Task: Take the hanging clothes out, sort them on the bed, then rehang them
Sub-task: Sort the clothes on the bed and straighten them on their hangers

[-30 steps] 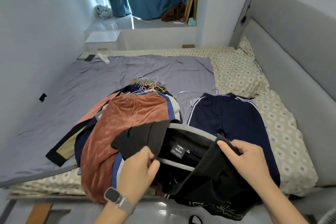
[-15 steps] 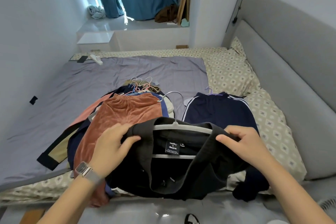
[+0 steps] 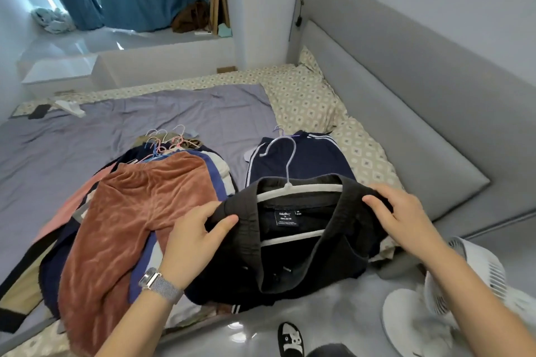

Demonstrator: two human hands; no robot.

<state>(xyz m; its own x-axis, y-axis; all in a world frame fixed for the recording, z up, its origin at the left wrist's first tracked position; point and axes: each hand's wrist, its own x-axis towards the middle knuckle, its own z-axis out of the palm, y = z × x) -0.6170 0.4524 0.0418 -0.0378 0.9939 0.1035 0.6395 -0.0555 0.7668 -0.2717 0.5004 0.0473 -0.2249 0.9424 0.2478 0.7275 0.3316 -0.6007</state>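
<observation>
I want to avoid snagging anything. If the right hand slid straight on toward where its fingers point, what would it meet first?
The right hand points left along the black garment; first in line looks like the white hanger inside its waistband, though depth is unclear.

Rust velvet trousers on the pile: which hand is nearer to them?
Left. The left hand lies over the rust velvet trousers while pinching the black garment's waistband; the right hand grips the waistband's far side, well away from them.

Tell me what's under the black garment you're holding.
Under the black garment, navy striped pants on a hanger show at the far edge. Both hands, left and right, grip its waistband; anything else beneath is covered.
</observation>
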